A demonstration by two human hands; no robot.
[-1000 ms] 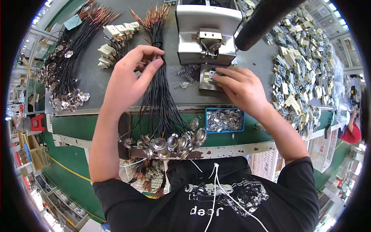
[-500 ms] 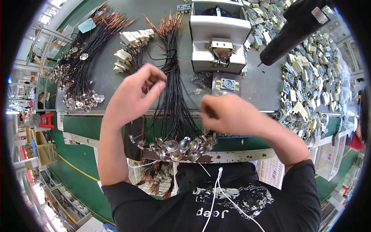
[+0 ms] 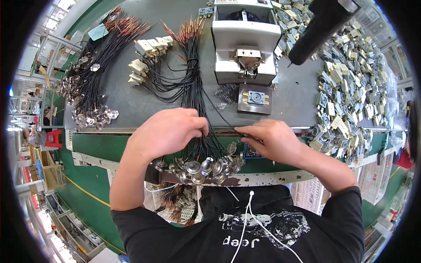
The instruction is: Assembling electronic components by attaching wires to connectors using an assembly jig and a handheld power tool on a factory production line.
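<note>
A bundle of black wires with copper-coloured far ends lies over the table's front edge. Round silver metal caps hang at its near end. My left hand rests over the bundle with its fingers curled in; what they hold, if anything, is hidden. To the right, my right hand pinches one black wire drawn away from the bundle, at the tip of its index finger. Beyond that hand, a grey block with brass terminals sits on a square metal plate.
A white bench machine stands behind the plate, beside loose springs. Cream blocks with wires and another wire bundle lie left. Many loose blocks cover the right side. A black cylindrical tool hangs overhead.
My left hand has come down and nearer onto the bundle. My right hand has shifted right and slightly nearer, with a single wire now stretched to its fingertips.
</note>
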